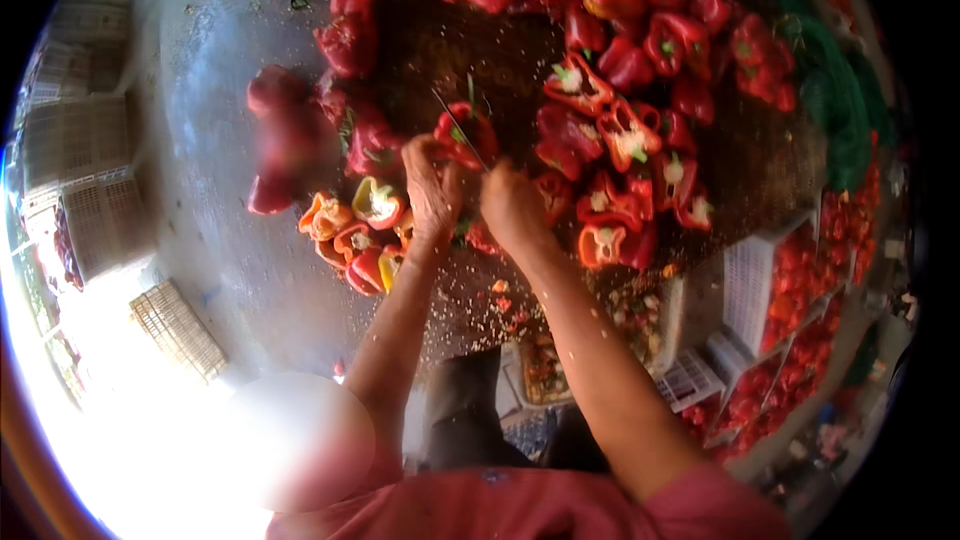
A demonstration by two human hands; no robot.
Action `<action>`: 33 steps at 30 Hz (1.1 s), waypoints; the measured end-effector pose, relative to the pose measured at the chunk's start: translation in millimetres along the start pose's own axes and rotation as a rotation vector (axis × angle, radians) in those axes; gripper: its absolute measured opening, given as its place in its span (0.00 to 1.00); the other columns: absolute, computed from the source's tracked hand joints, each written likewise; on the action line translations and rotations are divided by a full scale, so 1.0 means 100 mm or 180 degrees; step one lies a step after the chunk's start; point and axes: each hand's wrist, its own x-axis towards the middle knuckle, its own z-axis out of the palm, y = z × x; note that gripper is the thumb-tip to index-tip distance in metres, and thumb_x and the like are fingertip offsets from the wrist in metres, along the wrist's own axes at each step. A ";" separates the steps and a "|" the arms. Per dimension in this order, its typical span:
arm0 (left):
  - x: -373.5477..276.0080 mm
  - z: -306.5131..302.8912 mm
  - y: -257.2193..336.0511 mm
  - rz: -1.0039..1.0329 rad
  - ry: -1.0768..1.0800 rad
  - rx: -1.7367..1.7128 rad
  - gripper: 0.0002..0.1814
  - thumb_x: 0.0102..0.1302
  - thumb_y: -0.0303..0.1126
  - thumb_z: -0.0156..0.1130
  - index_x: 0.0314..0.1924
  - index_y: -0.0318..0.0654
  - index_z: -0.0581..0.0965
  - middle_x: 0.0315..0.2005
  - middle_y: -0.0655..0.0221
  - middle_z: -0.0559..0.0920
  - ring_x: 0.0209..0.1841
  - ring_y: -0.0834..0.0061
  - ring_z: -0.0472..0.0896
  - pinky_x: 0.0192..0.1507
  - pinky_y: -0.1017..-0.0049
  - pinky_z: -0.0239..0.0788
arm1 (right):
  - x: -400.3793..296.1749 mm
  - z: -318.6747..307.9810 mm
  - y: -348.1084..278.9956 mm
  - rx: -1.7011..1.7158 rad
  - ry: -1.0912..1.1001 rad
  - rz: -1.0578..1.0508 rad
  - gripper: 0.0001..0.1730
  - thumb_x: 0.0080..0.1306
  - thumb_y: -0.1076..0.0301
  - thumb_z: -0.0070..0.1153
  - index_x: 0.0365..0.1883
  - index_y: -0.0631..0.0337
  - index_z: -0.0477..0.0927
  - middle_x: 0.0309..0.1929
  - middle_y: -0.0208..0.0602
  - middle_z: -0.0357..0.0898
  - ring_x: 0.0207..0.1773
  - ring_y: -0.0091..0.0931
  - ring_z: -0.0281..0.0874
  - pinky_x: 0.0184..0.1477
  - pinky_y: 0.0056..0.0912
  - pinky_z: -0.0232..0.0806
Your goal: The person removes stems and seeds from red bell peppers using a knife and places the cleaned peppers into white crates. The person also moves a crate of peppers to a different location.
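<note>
My left hand holds a red bell pepper by its left side, with the green stem part facing up. My right hand is closed on a knife, whose thin blade lies across the pepper and points up and left. Halved red peppers showing pale cores and seeds lie to the right. Orange, red and yellow cut pieces are gathered left of my left wrist. Whole red peppers are heaped at the upper right, and more red peppers sit left of my hands. The knife's handle is hidden in my fist.
Seeds and scraps are strewn over the metal table near its front edge. Below stands a tray of trimmings. White plastic crates of red peppers stand at the right, beside green netting or sacking. Stacked crates are at the left.
</note>
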 end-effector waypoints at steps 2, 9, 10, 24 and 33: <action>0.10 -0.02 -0.19 -0.0232 0.0031 0.0253 0.18 0.58 0.27 0.54 0.48 0.32 0.69 0.43 0.52 0.71 0.45 0.54 0.73 0.49 0.61 0.66 | 0.09 -0.05 -0.15 -0.0247 0.0038 -0.0048 0.08 0.61 0.74 0.49 0.37 0.70 0.72 0.25 0.52 0.82 0.30 0.41 0.84 0.30 0.42 0.76; 0.13 0.27 -0.06 0.0053 0.0320 0.0605 0.12 0.59 0.31 0.56 0.41 0.34 0.73 0.35 0.57 0.75 0.40 0.56 0.75 0.47 0.63 0.68 | 0.00 -0.21 0.10 -0.0150 -0.0257 0.0314 0.10 0.60 0.73 0.51 0.38 0.70 0.72 0.27 0.53 0.82 0.32 0.42 0.85 0.32 0.42 0.77; 0.19 0.29 0.03 -0.0006 0.0330 0.0468 0.10 0.59 0.31 0.55 0.40 0.34 0.73 0.35 0.57 0.74 0.39 0.56 0.75 0.46 0.63 0.68 | 0.07 -0.22 0.06 -0.0153 -0.0370 0.0388 0.11 0.60 0.74 0.50 0.39 0.71 0.72 0.30 0.56 0.82 0.34 0.43 0.85 0.35 0.43 0.77; 0.68 -0.03 -0.73 -0.1077 -0.0124 0.0186 0.13 0.58 0.32 0.56 0.41 0.34 0.77 0.32 0.56 0.82 0.36 0.60 0.82 0.41 0.66 0.72 | 0.44 0.51 0.10 0.0552 -0.0144 0.0888 0.12 0.60 0.66 0.57 0.21 0.65 0.81 0.25 0.53 0.81 0.35 0.46 0.83 0.38 0.45 0.75; -0.04 0.47 0.00 0.0119 -0.0548 0.0806 0.15 0.50 0.23 0.60 0.41 0.42 0.78 0.34 0.59 0.78 0.39 0.53 0.76 0.41 0.60 0.69 | -0.01 0.45 0.54 0.0047 0.0110 0.0681 0.11 0.62 0.66 0.57 0.29 0.67 0.81 0.19 0.49 0.80 0.29 0.40 0.84 0.29 0.45 0.72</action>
